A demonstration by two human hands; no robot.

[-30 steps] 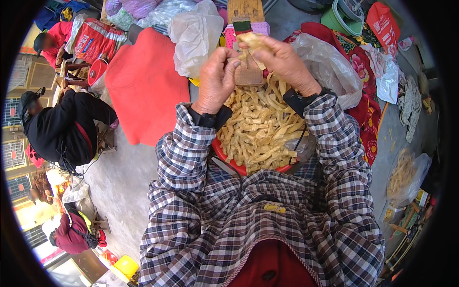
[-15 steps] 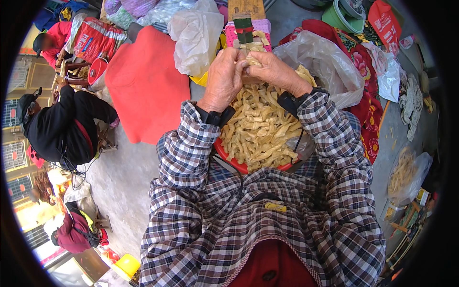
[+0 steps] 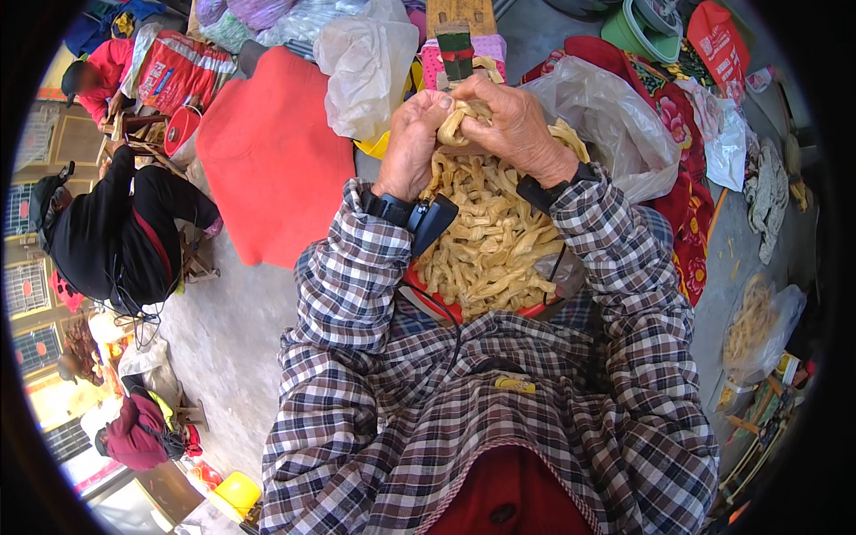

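Observation:
My left hand (image 3: 412,143) and my right hand (image 3: 517,129) meet above a heap of pale yellow strips (image 3: 486,259) in a red basin (image 3: 437,303) on my lap. Both pinch a looped yellow strip (image 3: 459,129) between thumbs and fingers. Just behind them, a wooden board (image 3: 459,18) carries a green upright block (image 3: 455,49) with a red band, beside a pink dotted pad (image 3: 489,55). More pale strip shows beside my right wrist. My hands hide part of the board.
A red mat (image 3: 272,169) and white plastic bag (image 3: 366,76) lie left; clear bags (image 3: 606,125), a floral red cloth (image 3: 687,245) and green tubs (image 3: 642,27) lie right. Other people (image 3: 116,232) sit along the left side. A bag of strips (image 3: 749,334) lies at lower right.
My hands have come down from higher up and drawn together around the strip. Since half a second ago, my left wrist has shifted slightly right and more of the looped strip shows.

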